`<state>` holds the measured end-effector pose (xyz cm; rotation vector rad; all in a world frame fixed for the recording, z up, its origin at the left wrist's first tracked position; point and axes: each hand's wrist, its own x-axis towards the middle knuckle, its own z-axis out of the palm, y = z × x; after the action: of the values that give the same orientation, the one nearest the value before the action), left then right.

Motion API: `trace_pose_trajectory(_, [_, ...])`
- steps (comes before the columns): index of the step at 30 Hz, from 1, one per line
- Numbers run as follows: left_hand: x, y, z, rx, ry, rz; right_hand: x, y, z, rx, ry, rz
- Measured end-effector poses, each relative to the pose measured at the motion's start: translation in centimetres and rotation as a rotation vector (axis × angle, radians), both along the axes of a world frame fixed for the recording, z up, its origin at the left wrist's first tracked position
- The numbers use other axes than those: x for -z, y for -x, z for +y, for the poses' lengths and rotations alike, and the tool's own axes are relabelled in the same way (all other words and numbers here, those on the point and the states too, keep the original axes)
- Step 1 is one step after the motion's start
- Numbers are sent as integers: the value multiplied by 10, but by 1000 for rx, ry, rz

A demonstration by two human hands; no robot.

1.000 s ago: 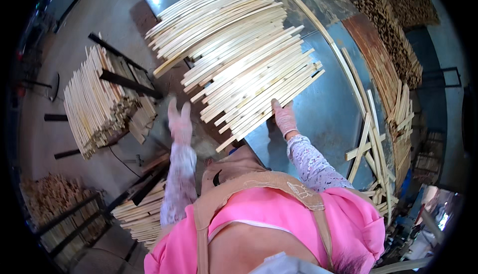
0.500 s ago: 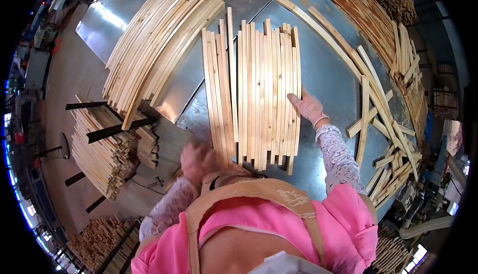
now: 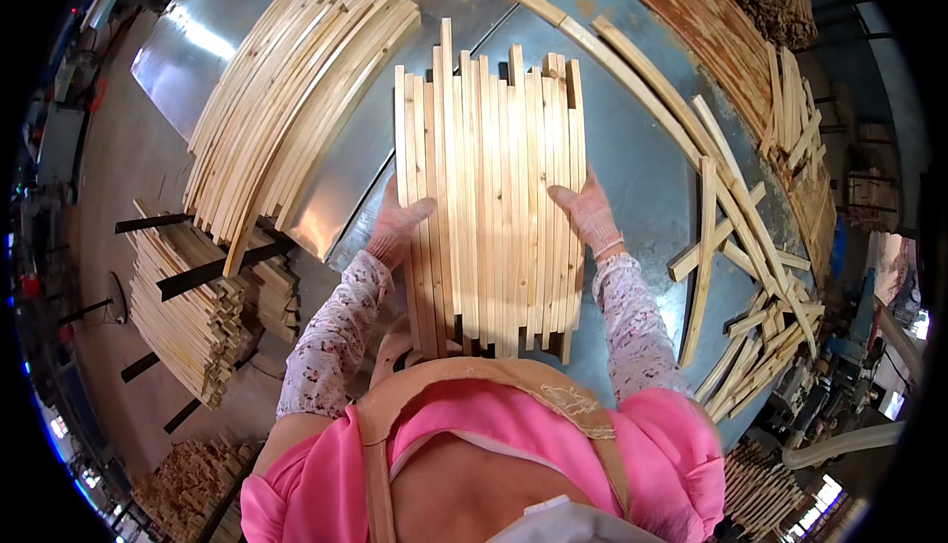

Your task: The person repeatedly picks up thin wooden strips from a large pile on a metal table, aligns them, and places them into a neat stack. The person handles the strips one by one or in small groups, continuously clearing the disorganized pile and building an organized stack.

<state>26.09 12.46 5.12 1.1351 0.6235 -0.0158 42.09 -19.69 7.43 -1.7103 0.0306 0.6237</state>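
A row of pale wooden strips lies side by side on the metal tabletop in front of me, their far ends uneven. My left hand grips the row's left side, thumb on top and fingers down the outer edge. On the right side my right hand holds it the same way, its thumb over the outer strips. Both hands wear thin, light gloves, and their fingertips are partly hidden behind the wood. The strips are pressed together between the hands.
Left of the row lies a larger stack of strips, with more strips on a black-armed rack below. Long strips and crossed offcuts lie on the metal table at right. A rusty brown surface runs behind them.
My left hand has come up from near my waist to the row's left side. The separate left strips have closed against the rest. My right hand stays on the right side.
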Motion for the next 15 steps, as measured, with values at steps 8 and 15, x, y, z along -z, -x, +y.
trace_pose_trajectory(8, [-170,-103,68,66,-95,-457,-194,-46,40,110,-144,-586])
trace_pose_trajectory(15, [-242,-159,129,263,-169,-719,-242,-38,66,212,-455,-673])
